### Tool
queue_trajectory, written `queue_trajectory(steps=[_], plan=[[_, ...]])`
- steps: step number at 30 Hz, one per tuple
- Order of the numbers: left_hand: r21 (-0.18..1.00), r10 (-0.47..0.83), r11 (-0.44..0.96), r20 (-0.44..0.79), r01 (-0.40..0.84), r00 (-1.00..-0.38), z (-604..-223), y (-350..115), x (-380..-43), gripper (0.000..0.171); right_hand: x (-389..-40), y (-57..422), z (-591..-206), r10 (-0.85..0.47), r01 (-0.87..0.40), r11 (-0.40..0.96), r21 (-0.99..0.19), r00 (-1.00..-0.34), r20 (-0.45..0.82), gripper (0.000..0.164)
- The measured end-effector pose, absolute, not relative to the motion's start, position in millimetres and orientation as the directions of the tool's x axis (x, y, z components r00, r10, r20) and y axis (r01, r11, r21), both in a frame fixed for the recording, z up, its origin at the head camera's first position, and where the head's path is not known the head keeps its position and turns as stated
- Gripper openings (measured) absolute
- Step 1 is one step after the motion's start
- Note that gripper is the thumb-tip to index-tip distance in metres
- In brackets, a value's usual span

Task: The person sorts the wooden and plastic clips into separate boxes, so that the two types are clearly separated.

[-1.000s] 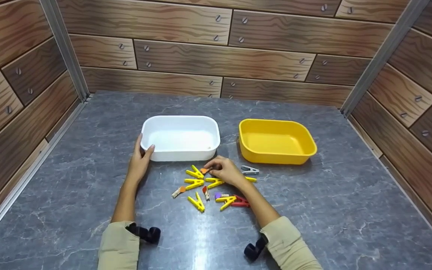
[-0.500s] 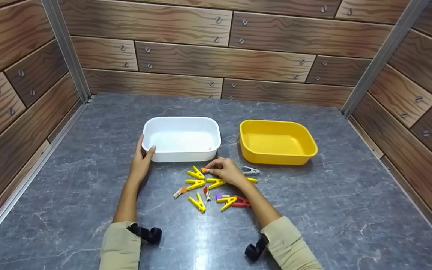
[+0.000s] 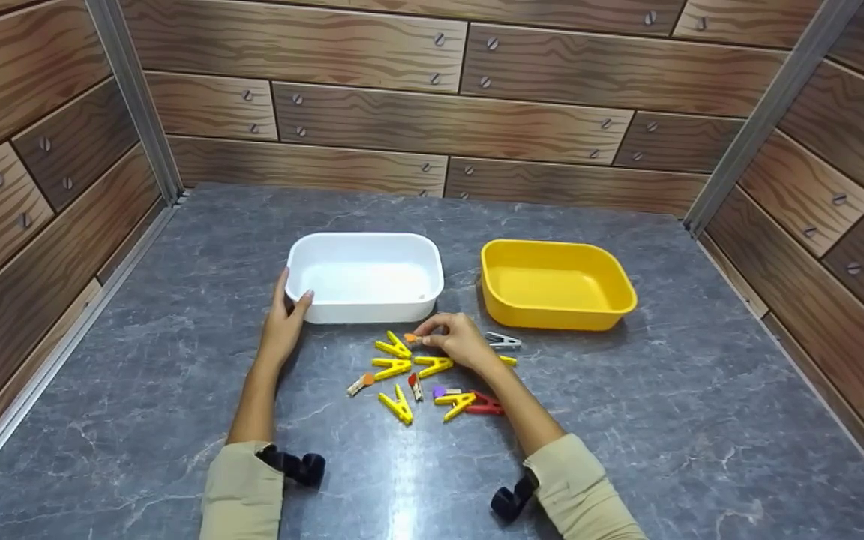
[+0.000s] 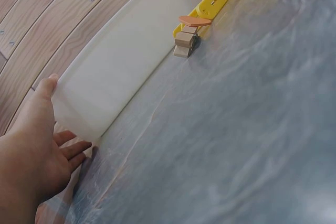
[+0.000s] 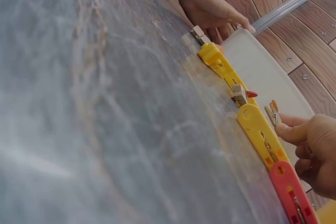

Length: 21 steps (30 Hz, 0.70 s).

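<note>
My left hand (image 3: 282,330) rests against the left end of the white plastic bin (image 3: 368,313), thumb at its rim and fingers along the outside, fairly straight. Just in front of that bin, my right hand (image 3: 456,341) pinches a small wooden clothespin (image 5: 273,114) with an orange ornament between thumb and fingertips. It appears raised a little off the table in the right wrist view. Around it lie several yellow plastic clothespins (image 3: 396,406), a red plastic clothespin (image 3: 486,403), a grey clothespin (image 3: 503,340), and wooden ones with orange (image 3: 361,384), red (image 3: 415,387) and purple (image 3: 441,391) ornaments.
A yellow bin (image 3: 558,319) stands to the right of the white one, with a gap between them. Wood-patterned walls (image 3: 372,112) enclose the grey marbled table (image 3: 664,420) at the back and both sides.
The right hand has shifted slightly, drawing the orange-topped clothespin a little away from the yellow one beside it. The left hand stays at the white bin.
</note>
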State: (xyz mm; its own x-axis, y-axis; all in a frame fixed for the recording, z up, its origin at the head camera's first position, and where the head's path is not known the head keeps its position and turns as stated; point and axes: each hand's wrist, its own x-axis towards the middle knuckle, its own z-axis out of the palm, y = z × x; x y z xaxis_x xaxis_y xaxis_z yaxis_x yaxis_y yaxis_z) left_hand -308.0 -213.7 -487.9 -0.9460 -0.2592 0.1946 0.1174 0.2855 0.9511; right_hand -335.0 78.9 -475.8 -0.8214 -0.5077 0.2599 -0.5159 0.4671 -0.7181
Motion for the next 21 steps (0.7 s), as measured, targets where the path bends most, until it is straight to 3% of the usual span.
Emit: queue_trajectory(steps=[16,21], plan=[[0.946,-0.274,0.311,0.176,0.086,-0.945,-488,-215,-309,0.068,-337,78,-449,-0.538,-0.485,0.434,-0.759,-0.816,0.214,0.01],[0.948,-0.272,0.308,0.17,0.082,-0.947,-489,-215,-309,0.069,-341,78,-437,-0.514,-0.502,0.423,-0.754,-0.819,0.256,0.01]])
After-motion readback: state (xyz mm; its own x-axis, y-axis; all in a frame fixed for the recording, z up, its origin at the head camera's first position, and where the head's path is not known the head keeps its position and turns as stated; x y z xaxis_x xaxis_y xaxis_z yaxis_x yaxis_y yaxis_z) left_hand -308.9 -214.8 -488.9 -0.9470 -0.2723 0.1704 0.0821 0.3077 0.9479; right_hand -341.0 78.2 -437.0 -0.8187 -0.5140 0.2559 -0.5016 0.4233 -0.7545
